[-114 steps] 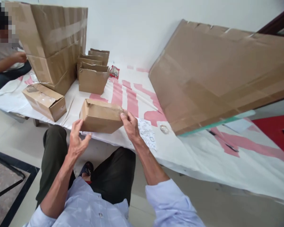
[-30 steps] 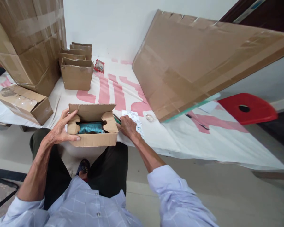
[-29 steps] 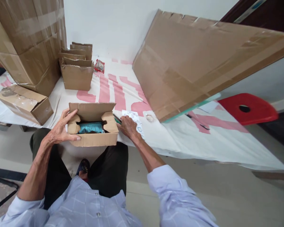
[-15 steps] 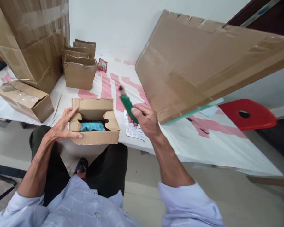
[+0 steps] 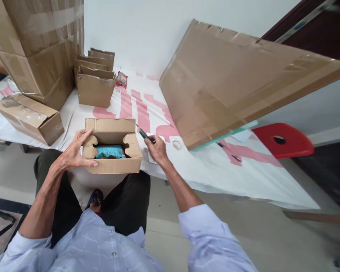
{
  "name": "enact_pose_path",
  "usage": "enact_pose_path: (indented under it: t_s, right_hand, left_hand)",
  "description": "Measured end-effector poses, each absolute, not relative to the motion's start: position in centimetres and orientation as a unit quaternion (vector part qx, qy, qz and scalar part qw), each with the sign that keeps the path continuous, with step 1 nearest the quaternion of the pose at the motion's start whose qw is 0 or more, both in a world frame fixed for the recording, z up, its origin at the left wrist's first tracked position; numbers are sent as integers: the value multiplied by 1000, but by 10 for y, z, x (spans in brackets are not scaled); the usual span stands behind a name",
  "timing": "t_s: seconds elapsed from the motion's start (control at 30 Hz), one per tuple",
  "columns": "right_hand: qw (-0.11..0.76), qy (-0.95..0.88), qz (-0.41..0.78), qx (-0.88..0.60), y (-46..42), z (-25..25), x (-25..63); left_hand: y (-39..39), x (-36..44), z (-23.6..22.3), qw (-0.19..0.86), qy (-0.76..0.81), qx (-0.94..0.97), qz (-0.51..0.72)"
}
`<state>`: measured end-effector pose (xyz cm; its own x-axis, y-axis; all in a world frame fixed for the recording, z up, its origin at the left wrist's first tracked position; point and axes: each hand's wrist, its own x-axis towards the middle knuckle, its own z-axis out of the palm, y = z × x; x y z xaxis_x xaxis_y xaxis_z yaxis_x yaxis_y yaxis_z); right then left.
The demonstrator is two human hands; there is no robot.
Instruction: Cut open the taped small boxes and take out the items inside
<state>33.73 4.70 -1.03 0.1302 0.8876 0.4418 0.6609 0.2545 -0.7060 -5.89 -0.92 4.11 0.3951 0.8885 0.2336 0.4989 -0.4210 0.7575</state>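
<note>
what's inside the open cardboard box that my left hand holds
Inside the open cardboard box, a blue packet shows between the side flaps. Whatever lies beneath the packet or under the flaps is covered and can't be seen.

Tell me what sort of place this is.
Probably an improvised indoor workspace for boxed goods: large taped cartons stand on a covered table, the left hand holds an open box, and the right hand a green-handled tool.

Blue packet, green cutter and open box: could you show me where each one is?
Blue packet (image 5: 110, 151), head view: middle of its visible surface.
Green cutter (image 5: 143, 134), head view: green part of its handle.
Open box (image 5: 117, 166), head view: its front wall.
</note>
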Motion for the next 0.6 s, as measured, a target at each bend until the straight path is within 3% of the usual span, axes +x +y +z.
enact_pose_path:
  t_s: [0.13, 0.27, 0.33, 0.5, 0.6]
  right_hand:
    - [480, -615, 94, -619, 48, -13, 329]
    - [483, -716, 70, -498, 32, 49, 293]
    - [379, -823, 115, -408, 28, 79, 265]
    - [-33, -919, 137, -368, 42, 98, 208]
    - [-137, -918, 97, -360, 51, 86, 194]
  left_hand:
    - [-10, -59, 42, 302, 446, 782, 314]
    - [-5, -58, 43, 303, 446, 782, 313]
    - [-2, -56, 43, 301, 444, 782, 318]
    - [1, -54, 41, 294, 444, 785, 316]
    - [0, -53, 38, 302, 437, 785, 319]
